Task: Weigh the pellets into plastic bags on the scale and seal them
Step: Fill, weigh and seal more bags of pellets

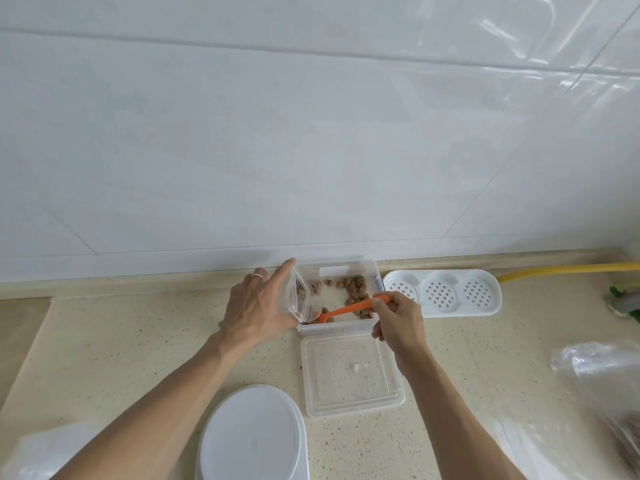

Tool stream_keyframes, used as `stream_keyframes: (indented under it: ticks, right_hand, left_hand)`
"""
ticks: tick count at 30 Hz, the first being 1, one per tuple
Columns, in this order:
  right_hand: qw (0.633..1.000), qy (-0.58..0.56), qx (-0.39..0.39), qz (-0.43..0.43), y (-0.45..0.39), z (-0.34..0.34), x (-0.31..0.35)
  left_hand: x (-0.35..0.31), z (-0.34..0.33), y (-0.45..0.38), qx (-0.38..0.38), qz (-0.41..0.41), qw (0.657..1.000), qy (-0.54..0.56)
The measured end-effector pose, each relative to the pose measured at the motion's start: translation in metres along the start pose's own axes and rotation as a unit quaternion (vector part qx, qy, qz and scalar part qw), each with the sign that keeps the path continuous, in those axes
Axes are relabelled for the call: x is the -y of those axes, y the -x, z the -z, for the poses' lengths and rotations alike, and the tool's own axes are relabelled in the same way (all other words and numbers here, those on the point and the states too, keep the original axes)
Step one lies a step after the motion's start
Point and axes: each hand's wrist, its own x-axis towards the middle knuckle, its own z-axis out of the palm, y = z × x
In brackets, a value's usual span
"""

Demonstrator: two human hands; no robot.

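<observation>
Both forearms were bare all the way down, no sleeves, no watch or bracelets anywhere. Only thing worn was a plain silvery ring on a finger of the left hand

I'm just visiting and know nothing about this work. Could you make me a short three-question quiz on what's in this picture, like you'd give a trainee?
1. True or false: the right hand holds an orange spoon.
2. Where do the brown pellets lie? A) in the clear plastic container by the wall, B) on the white scale, C) in the white perforated tray.
3. What does the left hand hold open at the container's edge?

Key
1. True.
2. A.
3. A small clear plastic bag. The container's clear lid lies on the counter in front of it.
</observation>
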Motion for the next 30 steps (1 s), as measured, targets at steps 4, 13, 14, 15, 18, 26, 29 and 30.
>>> stream_keyframes:
  ticks: [4,13,14,15,18,26,29,30]
  right_hand:
    - [0.997,-0.066,-0.026,-0.037,-0.001,0.005,-0.003]
    - [0.988,-0.134,-0.068,-0.036,-0.004,0.032,0.016]
    - [0.988,-0.137,-0.072,-0.027,-0.003,0.035,0.022]
    - [0.987,-0.139,-0.073,-0.016,-0.002,0.036,0.029]
    - [0.99,-0.126,-0.064,0.028,0.006,0.034,0.05]
    - [0.982,0.012,0.048,0.184,0.031,0.017,0.081]
    - [0.976,0.024,0.062,0.207,0.033,0.02,0.086]
    - [0.975,0.019,0.064,0.213,0.034,0.022,0.088]
  left_hand:
    - [0.004,0.006,-0.003,-0.015,-0.001,1.0,-0.024]
    - [0.0,0.013,-0.014,-0.014,0.002,0.996,-0.085]
    - [-0.003,0.013,-0.015,-0.01,0.005,0.997,-0.083]
    - [-0.005,0.013,-0.016,-0.004,0.009,0.997,-0.078]
    - [-0.013,0.012,-0.018,0.013,0.017,0.998,-0.058]
    - [-0.021,0.002,-0.025,0.061,0.078,0.986,0.13]
    - [-0.017,-0.001,-0.027,0.06,0.096,0.972,0.205]
    - [-0.017,-0.002,-0.028,0.056,0.099,0.969,0.22]
